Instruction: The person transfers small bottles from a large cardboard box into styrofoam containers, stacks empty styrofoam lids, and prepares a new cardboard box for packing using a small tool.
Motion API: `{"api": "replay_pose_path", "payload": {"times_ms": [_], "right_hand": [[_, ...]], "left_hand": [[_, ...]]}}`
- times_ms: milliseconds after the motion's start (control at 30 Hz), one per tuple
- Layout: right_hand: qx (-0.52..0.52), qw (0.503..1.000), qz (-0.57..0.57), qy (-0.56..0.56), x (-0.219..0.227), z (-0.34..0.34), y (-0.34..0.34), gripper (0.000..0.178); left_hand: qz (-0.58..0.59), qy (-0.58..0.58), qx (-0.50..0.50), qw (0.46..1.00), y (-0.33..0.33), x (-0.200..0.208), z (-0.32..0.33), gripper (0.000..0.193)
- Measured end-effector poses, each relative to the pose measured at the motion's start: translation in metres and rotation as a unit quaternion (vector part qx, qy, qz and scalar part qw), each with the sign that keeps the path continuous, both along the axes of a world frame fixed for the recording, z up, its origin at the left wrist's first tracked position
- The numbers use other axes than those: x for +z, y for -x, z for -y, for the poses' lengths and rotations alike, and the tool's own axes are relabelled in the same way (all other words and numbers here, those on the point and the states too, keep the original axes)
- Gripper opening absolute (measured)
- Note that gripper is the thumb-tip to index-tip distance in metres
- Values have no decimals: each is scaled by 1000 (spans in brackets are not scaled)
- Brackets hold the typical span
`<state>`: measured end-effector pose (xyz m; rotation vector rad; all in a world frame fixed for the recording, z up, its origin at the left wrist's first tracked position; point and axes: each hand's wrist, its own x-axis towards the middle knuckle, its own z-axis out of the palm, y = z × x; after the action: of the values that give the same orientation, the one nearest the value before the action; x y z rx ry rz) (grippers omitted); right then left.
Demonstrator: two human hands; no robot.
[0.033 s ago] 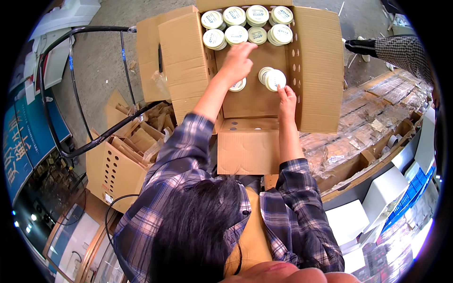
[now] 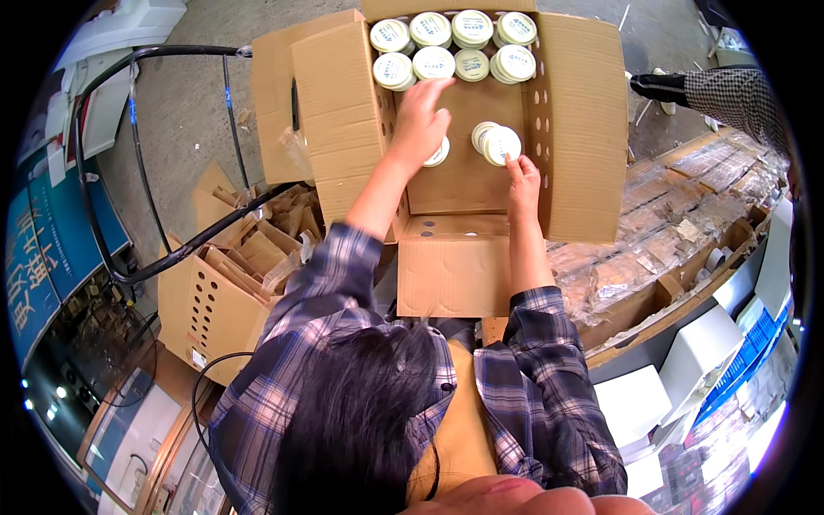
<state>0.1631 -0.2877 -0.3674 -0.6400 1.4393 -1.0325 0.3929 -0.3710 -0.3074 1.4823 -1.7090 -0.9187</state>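
Inside an open cardboard box (image 2: 468, 184), several round cream-white tubs (image 2: 433, 63) with printed lids stand in two rows along the far end; some look stacked. My left hand (image 2: 421, 124) hovers just in front of the left tubs, thumb and index finger apart, with nothing visible in it. Partly hidden under that hand is another pale round tub (image 2: 439, 154). Toward the right of the box, my right hand (image 2: 523, 178) pinches the near edge of a tilted stack of round tubs (image 2: 500, 147) with thumb and fingers.
Box flaps (image 2: 585, 129) fold outward on all sides. To the left stand a black metal frame (image 2: 150, 273) and a carton of cardboard scraps (image 2: 202, 305). A plastic-wrapped pallet load (image 2: 635, 249) lies at right. Another person's leg (image 2: 730, 90) shows at far right.
My left hand has drawn back slightly leftward and toward me from the tub rows. My right hand stays at the tilted stack.
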Motion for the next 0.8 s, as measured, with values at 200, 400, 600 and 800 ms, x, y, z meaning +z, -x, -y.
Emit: {"api": "replay_pose_path", "payload": {"times_ms": [200,400,600,800], "right_hand": [[14,997,-66,-42,-15,16,-1,20],[14,985,-77,-152,2,32,5,72],[127,979,-37,-158,10,47,-10,92],[55,991,118,-30,23,5,-4,89]], "left_hand": [[-191,-173,233,938,3,19,-149,73],[-348,-384,365,774,12,-38,-124,99],[-487,-392,237,744,-2,-61,-89,53],[-501,-347,118,784,18,-26,-106,59]]}}
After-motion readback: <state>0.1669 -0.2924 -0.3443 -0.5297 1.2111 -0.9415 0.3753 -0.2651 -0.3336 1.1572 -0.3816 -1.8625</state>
